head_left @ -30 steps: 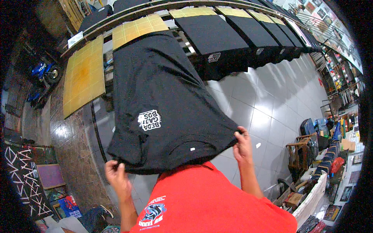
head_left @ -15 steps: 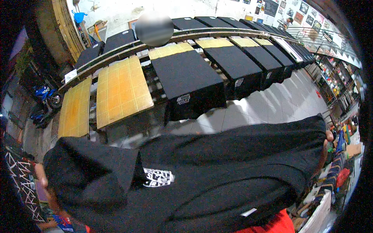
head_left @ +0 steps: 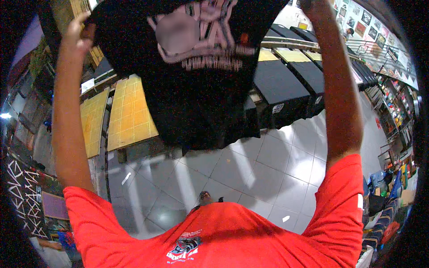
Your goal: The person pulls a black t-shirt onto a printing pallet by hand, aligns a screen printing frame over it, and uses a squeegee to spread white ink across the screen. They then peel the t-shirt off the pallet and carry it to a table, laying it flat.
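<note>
Both arms raised high, a black printed T-shirt (head_left: 196, 76) held up overhead and hanging down in front of the camera. Left hand (head_left: 80, 33) closed on the shirt's upper left edge, fingers curled into the fabric. Right hand (head_left: 308, 4) at the very top of the frame, mostly cut off; it meets the shirt's upper right edge, but how tightly its grip is closed cannot be told. The shirt shows a pale pink-white print across its upper part, with the lower hem drooping toward mid-frame. The person wears a red T-shirt (head_left: 223, 236) with a small chest graphic. Below and behind, a grey tiled floor (head_left: 250, 174). Yellow gridded printing boards (head_left: 129, 114) stand to the left; to the right, a row of boards carries black shirts (head_left: 279, 82) laid flat.
</note>
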Demonstrator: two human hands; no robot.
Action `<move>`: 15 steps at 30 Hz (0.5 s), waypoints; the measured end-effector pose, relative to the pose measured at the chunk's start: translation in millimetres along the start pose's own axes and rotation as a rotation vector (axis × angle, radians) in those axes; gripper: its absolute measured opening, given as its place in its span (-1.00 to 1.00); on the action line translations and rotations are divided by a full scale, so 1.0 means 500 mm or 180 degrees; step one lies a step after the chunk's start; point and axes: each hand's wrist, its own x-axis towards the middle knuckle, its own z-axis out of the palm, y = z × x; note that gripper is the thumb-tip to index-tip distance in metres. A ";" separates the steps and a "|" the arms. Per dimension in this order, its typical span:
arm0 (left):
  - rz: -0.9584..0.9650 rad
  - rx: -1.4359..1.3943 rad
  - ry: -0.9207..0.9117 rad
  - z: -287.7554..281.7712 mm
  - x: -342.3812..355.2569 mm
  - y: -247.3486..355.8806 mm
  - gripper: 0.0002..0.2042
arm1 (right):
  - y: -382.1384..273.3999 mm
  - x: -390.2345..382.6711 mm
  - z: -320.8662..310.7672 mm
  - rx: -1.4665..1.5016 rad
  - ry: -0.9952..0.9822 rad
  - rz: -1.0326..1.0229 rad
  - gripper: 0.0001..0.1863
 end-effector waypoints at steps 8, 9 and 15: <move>0.0796 0.0553 0.0400 0.149 -0.214 -0.269 -0.76 | 0.288 -0.250 0.032 0.1045 -0.0141 0.1264 -0.77; 0.0640 0.0492 0.0501 0.140 -0.247 -0.343 -0.73 | 0.221 -0.298 0.057 0.1681 0.0152 0.2422 -0.77; -0.0622 0.0891 0.1186 0.033 -0.461 -0.760 -0.58 | 0.119 -0.799 0.184 0.1534 0.0270 0.4006 -0.78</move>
